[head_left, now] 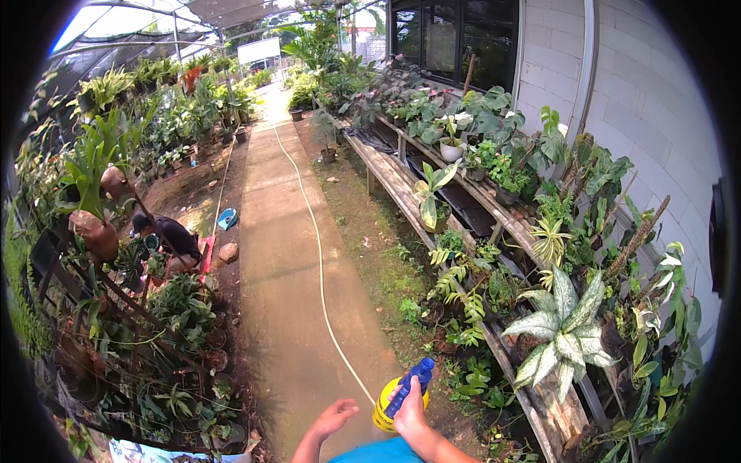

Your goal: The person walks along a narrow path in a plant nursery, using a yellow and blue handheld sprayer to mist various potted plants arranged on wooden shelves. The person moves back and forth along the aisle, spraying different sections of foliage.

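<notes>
My right hand (411, 408) is wrapped around the blue handle and pump top of a yellow pressure sprayer bottle (384, 410), which bears dark writing. The sprayer is held in front of my body, above the concrete path (289, 278). To its left, my left hand (336, 415) is apart from it, with fingers slightly bent and nothing seen in them. A pale hose (320, 260) runs along the path and passes out of sight behind the sprayer.
Wooden plank benches (386, 176) with potted plants line the right side, below a block wall (637, 75). A variegated dieffenbachia (564, 330) stands near on the right. At left, a person (173, 234) crouches among pots, near a blue basin (227, 218) and a stone (228, 252).
</notes>
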`<state>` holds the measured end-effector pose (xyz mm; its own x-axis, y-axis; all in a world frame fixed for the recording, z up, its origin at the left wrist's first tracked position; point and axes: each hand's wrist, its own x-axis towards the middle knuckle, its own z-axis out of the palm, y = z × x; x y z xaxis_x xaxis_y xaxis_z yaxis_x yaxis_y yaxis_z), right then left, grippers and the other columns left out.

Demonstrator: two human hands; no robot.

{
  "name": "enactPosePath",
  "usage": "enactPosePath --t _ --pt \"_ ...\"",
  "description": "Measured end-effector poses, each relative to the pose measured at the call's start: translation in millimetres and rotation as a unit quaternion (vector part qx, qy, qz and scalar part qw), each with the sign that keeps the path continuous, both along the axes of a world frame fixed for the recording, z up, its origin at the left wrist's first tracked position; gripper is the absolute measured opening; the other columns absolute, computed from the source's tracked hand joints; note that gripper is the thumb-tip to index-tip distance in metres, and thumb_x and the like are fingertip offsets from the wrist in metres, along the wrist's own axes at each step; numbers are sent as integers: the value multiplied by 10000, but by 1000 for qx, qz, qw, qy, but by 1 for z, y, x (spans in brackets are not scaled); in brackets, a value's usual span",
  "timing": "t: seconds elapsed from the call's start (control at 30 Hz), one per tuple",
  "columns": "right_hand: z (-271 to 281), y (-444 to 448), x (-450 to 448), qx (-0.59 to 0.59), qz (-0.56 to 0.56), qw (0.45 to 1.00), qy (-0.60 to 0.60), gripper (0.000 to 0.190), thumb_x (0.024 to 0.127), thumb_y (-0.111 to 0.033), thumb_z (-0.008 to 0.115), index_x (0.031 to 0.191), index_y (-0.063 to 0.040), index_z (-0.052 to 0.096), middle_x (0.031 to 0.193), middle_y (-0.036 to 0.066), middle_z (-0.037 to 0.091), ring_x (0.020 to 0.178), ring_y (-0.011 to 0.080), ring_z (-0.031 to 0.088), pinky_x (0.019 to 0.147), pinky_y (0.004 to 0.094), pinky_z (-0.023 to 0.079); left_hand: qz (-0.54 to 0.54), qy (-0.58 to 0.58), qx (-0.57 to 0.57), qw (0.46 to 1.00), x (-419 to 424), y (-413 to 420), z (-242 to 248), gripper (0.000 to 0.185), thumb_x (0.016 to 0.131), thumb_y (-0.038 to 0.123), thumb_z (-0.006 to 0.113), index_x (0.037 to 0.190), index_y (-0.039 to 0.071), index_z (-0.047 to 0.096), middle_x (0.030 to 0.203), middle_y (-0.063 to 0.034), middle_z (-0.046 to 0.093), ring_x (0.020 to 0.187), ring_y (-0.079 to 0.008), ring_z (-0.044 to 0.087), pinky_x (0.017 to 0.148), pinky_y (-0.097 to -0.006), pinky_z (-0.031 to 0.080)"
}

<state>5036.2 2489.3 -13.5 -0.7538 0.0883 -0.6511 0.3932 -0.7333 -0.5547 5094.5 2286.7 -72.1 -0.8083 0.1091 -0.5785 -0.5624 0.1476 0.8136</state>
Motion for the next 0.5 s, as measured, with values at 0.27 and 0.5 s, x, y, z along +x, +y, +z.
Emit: enactPosePath --t 0.27,0.5 --pt "20 -30 -166 -10 77 996 53 446 1064 -503 439 918 -104 575 721 15 582 692 137 580 689 294 468 -75 72 -89 991 -201 -12 24 736 903 461 738 1453 48 477 1333 -169 611 1259 -272 582 1069 -403 450" --pt "14 -49 -279 18 46 999 21 441 1055 -504 451 886 -115 568 703 19 595 642 138 567 615 289 438 -149 129 -67 978 -307 -9 -5 1046 835 582 754 1572 27 261 1525 -326 353 1460 -429 318 1204 -493 268"
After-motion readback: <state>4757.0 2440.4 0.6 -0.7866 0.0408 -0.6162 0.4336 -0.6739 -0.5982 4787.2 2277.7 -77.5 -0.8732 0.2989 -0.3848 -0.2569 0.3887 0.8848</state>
